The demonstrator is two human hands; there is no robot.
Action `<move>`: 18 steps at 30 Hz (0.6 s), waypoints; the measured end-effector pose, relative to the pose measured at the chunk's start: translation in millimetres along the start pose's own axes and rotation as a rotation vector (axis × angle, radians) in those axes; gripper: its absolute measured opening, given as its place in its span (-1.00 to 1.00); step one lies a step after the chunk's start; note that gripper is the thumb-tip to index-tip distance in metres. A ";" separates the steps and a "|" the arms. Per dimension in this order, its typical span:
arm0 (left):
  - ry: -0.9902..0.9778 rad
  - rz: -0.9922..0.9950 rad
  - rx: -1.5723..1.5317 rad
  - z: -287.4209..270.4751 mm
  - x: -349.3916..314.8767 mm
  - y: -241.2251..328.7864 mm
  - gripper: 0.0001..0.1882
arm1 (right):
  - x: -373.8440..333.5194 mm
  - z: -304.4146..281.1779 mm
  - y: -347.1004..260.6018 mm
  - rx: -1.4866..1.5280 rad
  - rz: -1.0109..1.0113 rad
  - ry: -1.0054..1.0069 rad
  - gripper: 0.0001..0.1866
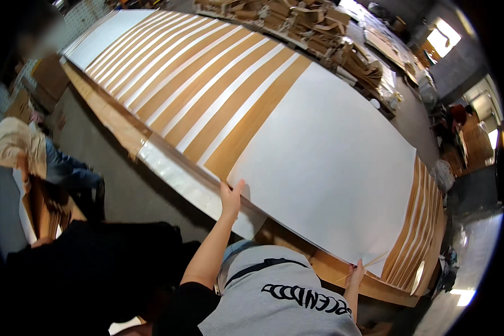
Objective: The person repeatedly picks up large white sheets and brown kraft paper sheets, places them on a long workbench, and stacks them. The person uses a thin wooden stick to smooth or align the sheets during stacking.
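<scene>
A large white sheet lies across a long table, over staggered layers of brown and white sheets whose edges show as stripes. My left hand is at the sheet's near left corner, its thumb and fingers closed on the edge. By the near right corner, my right hand is closed around a thin wooden stick that slants over the sheet. Whether those fingers also grip the sheet's edge, I cannot tell. More striped sheet edges fan out at the table's right end.
Crumpled brown paper scraps are heaped behind the table. At the left, a person in a light top and jeans is beside stacked brown sheets. White plastic wrapping runs below the table's near edge. A clear plastic bag hangs at the right.
</scene>
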State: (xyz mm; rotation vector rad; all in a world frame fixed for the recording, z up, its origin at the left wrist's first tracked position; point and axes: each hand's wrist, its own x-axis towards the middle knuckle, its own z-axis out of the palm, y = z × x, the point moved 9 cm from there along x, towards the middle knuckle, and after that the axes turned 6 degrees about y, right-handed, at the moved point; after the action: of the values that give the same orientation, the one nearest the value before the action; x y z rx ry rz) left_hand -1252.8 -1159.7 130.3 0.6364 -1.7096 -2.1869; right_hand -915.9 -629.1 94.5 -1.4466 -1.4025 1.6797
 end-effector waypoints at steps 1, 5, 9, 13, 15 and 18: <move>0.030 -0.062 0.012 -5.9 5.0 1.4 -0.75 | -3.6 3.7 -2.2 0.021 -0.013 0.008 -0.70; 0.165 -0.002 0.347 -44.2 31.1 -19.1 -0.78 | 4.0 -4.3 1.2 0.039 -0.034 -0.086 -0.69; 0.182 -0.029 0.409 -51.7 44.1 -35.7 -0.75 | 8.4 -4.9 3.9 -0.005 0.008 -0.087 -0.67; 0.204 -0.081 0.387 -54.9 48.5 -50.1 -0.75 | 1.8 2.5 -2.9 -0.022 0.013 -0.071 -0.67; 0.207 -0.072 0.361 -54.1 50.1 -52.0 -0.76 | -3.7 7.7 -7.0 -0.025 0.004 -0.075 -0.67; 0.184 -0.156 0.240 -49.0 43.4 -44.4 -0.77 | -8.1 9.2 -10.3 -0.015 -0.001 -0.079 -0.68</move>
State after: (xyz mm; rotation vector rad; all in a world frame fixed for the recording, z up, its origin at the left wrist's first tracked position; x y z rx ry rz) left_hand -1263.4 -1210.5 70.6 1.0296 -1.8939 -1.9620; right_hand -924.3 -636.1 106.2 -1.4013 -1.4606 1.7464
